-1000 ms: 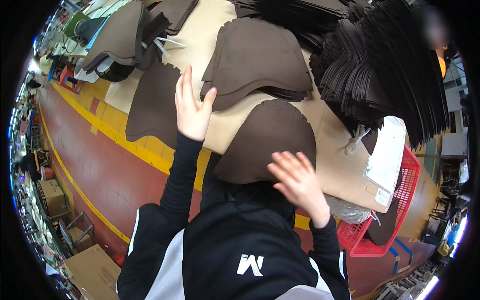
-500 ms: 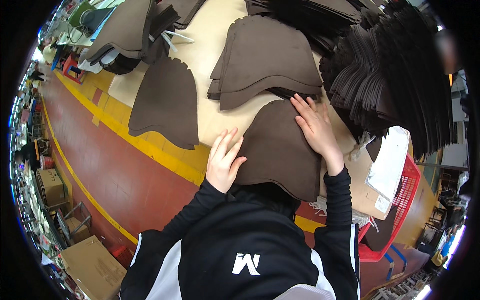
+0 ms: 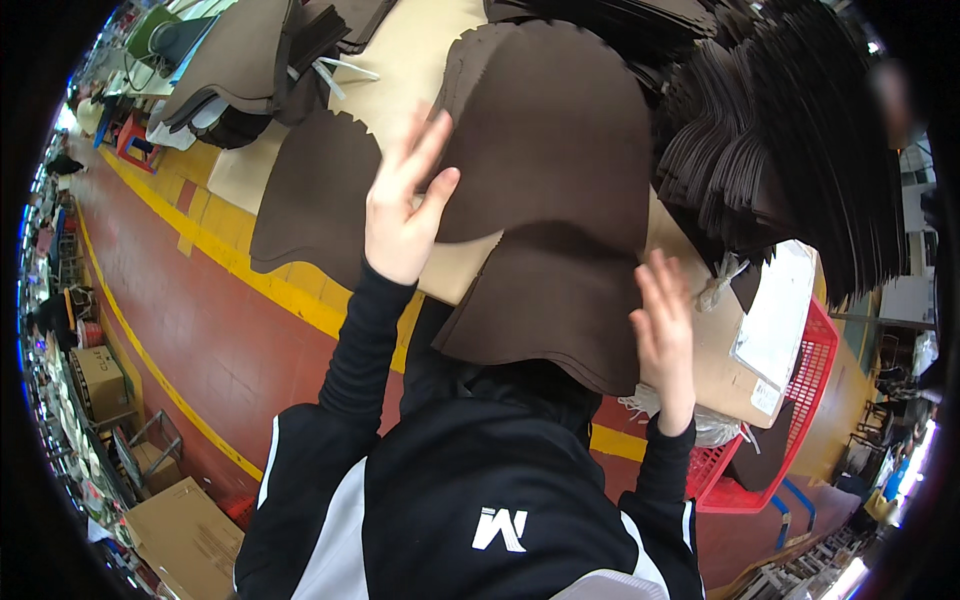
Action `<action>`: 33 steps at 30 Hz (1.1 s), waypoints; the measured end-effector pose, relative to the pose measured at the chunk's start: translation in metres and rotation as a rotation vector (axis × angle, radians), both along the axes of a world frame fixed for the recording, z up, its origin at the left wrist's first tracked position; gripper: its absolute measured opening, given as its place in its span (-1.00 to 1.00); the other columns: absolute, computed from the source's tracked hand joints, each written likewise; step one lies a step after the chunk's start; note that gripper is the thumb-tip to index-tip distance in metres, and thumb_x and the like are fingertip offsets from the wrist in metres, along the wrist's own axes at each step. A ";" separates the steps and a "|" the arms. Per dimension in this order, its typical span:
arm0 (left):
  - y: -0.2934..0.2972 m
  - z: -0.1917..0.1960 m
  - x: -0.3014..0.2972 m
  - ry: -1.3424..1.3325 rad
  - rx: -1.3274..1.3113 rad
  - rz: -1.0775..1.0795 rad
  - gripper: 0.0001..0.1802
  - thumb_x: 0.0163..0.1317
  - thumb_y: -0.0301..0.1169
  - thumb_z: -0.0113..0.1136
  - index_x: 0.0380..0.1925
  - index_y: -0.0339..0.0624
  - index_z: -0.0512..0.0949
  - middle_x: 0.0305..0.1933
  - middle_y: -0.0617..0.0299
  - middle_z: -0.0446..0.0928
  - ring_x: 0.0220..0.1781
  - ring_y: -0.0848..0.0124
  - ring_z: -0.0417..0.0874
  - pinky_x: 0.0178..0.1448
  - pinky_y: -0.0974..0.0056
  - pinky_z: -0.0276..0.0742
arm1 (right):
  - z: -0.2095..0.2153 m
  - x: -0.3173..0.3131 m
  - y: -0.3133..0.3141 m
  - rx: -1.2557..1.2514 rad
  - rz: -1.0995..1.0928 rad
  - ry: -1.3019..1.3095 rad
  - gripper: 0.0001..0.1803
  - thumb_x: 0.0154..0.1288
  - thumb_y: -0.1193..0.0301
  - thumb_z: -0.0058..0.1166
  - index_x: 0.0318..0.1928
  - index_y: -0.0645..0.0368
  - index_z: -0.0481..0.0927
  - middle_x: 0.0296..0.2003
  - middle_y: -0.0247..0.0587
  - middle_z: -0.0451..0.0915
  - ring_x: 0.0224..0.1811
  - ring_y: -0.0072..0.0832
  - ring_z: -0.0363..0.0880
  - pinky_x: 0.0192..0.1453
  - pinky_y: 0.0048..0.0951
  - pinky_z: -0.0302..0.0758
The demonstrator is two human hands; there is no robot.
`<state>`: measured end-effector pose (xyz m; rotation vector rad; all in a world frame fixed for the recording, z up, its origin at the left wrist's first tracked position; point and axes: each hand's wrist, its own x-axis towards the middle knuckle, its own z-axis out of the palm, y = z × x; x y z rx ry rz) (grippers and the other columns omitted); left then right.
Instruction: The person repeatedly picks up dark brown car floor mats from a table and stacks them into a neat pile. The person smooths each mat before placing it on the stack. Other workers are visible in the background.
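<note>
head view looks down on a wide tan cardboard-covered table [image 3: 420, 60] running from far left to near right. at the far right a big heap of dark brown cut sheets [image 3: 800, 150] stands fanned on edge. a stack of dark brown dome-shaped pieces [image 3: 560, 130] lies in the middle of the table, and 1 more dome-shaped piece [image 3: 560, 310] lies just nearer, overhanging the near table edge toward the person. another single brown piece [image 3: 310, 195] lies to the left, partly over the table edge. under the right end of the table sits a red plastic basket [image 3: 800, 400]; a white sheet [image 3: 780, 310] lies on the table above it.

left hand [image 3: 400, 215] is raised at the left edge of the stack, fingers spread wide and straight, thumb touching the stack's edge, gripping nothing. right hand [image 3: 665, 330] hovers at the right edge of the nearer piece, fingers open and extended, holding nothing; whether it touches the piece cannot be told.
</note>
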<state>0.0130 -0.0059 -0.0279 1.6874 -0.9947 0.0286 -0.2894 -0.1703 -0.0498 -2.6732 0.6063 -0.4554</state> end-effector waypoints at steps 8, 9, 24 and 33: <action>0.033 -0.019 -0.075 0.320 0.354 0.006 -0.65 0.23 -0.42 0.34 0.01 -0.27 0.60 -0.04 0.07 0.56 -0.11 0.23 0.63 -0.01 0.23 0.57 | -0.013 0.038 0.047 -0.029 0.504 0.259 -0.45 0.35 0.12 0.14 0.36 -0.33 0.47 0.43 -0.50 0.36 0.47 -0.42 0.31 0.54 -0.09 0.17; 0.044 -0.030 -0.089 0.338 0.427 0.006 -0.60 0.18 -0.41 0.39 0.02 -0.25 0.58 -0.08 0.10 0.55 -0.15 0.30 0.59 -0.02 0.27 0.55 | -0.013 0.046 0.039 -0.048 0.479 0.239 -0.45 0.35 0.13 0.14 0.35 -0.36 0.47 0.43 -0.51 0.36 0.47 -0.42 0.32 0.54 -0.09 0.17; 0.064 -0.039 -0.131 -0.013 0.288 -0.067 -0.50 0.10 -0.71 0.28 0.11 -0.30 0.60 0.26 -0.04 0.53 -0.09 0.14 0.70 0.03 0.21 0.65 | -0.039 0.069 -0.046 0.204 0.024 0.112 -0.50 0.60 0.15 -0.23 0.47 -0.15 0.32 0.46 -0.24 0.31 0.55 -0.14 0.15 0.59 -0.02 0.03; 0.058 -0.055 -0.077 0.729 0.254 -0.159 -0.55 0.33 -0.51 0.23 0.23 -0.29 0.53 0.14 0.12 0.67 0.17 0.52 0.59 0.33 0.38 0.39 | -0.004 -0.006 -0.020 0.302 -0.097 -0.279 -0.52 0.57 0.31 -0.15 0.39 0.23 0.40 0.43 -0.03 0.35 0.51 -0.14 0.27 0.55 -0.19 0.14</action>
